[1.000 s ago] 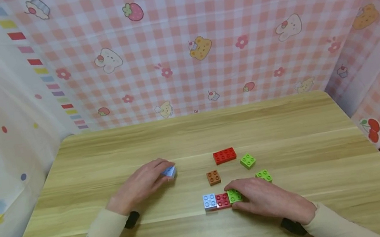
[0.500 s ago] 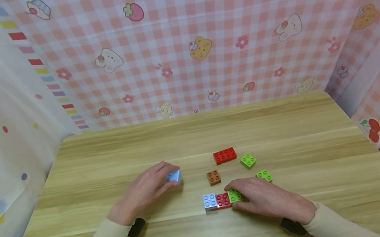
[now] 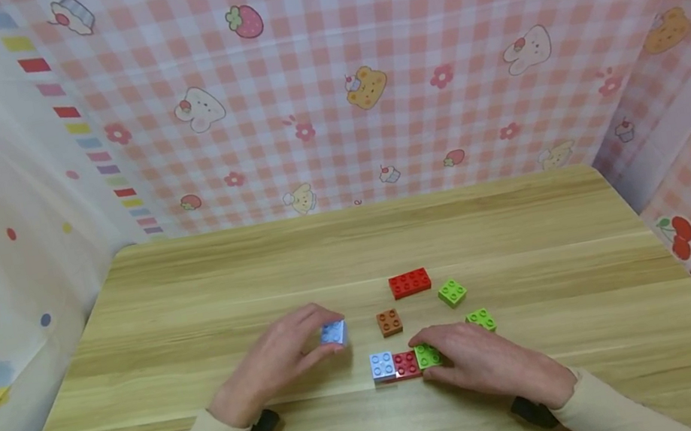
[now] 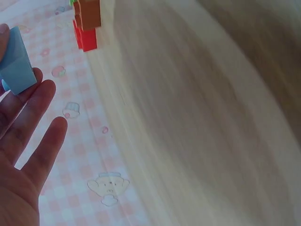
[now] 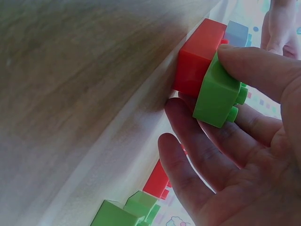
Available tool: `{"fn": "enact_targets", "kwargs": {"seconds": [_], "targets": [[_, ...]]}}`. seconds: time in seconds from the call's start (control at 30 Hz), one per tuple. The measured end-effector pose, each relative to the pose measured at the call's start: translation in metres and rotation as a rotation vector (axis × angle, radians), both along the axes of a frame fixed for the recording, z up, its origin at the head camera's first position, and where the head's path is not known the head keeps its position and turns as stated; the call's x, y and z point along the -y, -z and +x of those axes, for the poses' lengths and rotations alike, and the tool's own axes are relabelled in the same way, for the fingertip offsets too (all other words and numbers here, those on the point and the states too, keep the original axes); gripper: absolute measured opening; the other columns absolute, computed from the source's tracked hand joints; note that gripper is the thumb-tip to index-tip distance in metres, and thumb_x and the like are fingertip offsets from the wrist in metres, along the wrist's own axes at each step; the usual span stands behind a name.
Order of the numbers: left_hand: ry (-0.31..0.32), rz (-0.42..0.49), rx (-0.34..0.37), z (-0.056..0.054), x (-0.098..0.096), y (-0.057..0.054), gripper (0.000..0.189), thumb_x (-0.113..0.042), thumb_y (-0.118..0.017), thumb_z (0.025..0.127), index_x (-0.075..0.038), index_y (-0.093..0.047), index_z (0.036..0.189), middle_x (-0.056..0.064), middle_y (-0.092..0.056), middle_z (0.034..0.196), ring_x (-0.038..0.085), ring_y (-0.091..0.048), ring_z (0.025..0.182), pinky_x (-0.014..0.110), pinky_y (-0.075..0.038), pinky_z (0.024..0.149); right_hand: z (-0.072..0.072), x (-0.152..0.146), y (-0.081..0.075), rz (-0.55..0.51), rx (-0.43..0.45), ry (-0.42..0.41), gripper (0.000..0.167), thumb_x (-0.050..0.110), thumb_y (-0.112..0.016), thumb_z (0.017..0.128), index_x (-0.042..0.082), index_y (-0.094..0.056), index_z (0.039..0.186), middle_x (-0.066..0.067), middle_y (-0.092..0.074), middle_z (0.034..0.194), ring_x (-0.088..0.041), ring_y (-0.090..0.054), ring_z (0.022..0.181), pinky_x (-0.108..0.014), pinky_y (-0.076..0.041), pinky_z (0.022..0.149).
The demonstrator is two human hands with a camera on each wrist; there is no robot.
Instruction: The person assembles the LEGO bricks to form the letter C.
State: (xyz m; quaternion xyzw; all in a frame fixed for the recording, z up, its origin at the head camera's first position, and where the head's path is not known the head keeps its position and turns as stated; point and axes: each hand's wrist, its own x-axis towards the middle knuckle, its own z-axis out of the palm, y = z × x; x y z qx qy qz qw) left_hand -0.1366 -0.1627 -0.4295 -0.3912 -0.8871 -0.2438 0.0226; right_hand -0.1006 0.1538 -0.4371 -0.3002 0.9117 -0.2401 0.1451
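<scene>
My left hand (image 3: 286,351) pinches a light blue toy brick (image 3: 334,333) between thumb and fingers; in the left wrist view the blue brick (image 4: 18,63) shows at the fingertips, above the table. With thumb and fingers my right hand (image 3: 489,359) grips a green brick (image 3: 427,356), which sits on the right end of a red brick (image 3: 405,365). On that red brick's left end is another light blue brick (image 3: 382,366). The right wrist view shows the green brick (image 5: 218,96) overhanging the red brick (image 5: 201,56), studs facing the palm.
A brown brick (image 3: 389,322) lies just behind the joined bricks. Farther back are a long red brick (image 3: 409,282) and a green brick (image 3: 452,293). Another green brick (image 3: 480,321) lies right behind my right hand. A checked cloth (image 3: 326,97) hangs behind the wooden table (image 3: 224,266).
My left hand has moved right and nearer to me, carrying the light blue brick towards the joined bricks. The right hand and the bricks on the table have stayed in place.
</scene>
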Motion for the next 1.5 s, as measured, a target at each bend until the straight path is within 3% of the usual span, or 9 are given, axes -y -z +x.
{"fn": "enact_targets", "kwargs": {"seconds": [0.3, 0.8, 1.2, 1.5], "targets": [[0.031, 0.052, 0.008, 0.010, -0.012, 0.001, 0.040, -0.029, -0.076, 0.095, -0.007, -0.068, 0.127, 0.003, -0.072, 0.120, 0.019, -0.069, 0.109, 0.036, -0.059, 0.094, 0.000, 0.000, 0.000, 0.009, -0.007, 0.007, 0.040, 0.024, -0.079, 0.094, 0.007, -0.068, 0.128, -0.005, -0.071, 0.123, -0.015, -0.067, 0.109, -0.042, -0.058, 0.094], [0.019, 0.047, 0.021, 0.024, -0.029, 0.002, 0.043, -0.040, -0.072, 0.096, -0.009, -0.069, 0.126, 0.001, -0.072, 0.119, 0.016, -0.068, 0.108, 0.036, -0.059, 0.093, 0.000, 0.000, 0.001, 0.003, -0.024, -0.003, 0.040, 0.025, -0.080, 0.093, 0.007, -0.068, 0.127, -0.004, -0.072, 0.120, -0.011, -0.066, 0.103, -0.040, -0.059, 0.090], [-0.008, 0.011, 0.095, 0.031, -0.041, 0.003, 0.044, -0.045, -0.069, 0.098, -0.013, -0.068, 0.129, -0.003, -0.071, 0.118, 0.010, -0.067, 0.106, 0.033, -0.058, 0.092, 0.000, -0.001, 0.002, -0.008, -0.038, -0.015, 0.039, 0.024, -0.080, 0.093, 0.008, -0.068, 0.126, -0.002, -0.072, 0.118, -0.007, -0.065, 0.100, -0.036, -0.060, 0.086], [-0.006, 0.009, 0.040, 0.035, -0.046, 0.009, 0.041, -0.041, -0.071, 0.098, -0.011, -0.070, 0.125, -0.002, -0.071, 0.110, 0.010, -0.067, 0.098, 0.030, -0.060, 0.086, 0.000, -0.001, 0.001, -0.008, -0.041, -0.016, 0.039, 0.024, -0.080, 0.093, 0.007, -0.068, 0.126, -0.002, -0.072, 0.117, -0.007, -0.065, 0.097, -0.036, -0.060, 0.086]]}}
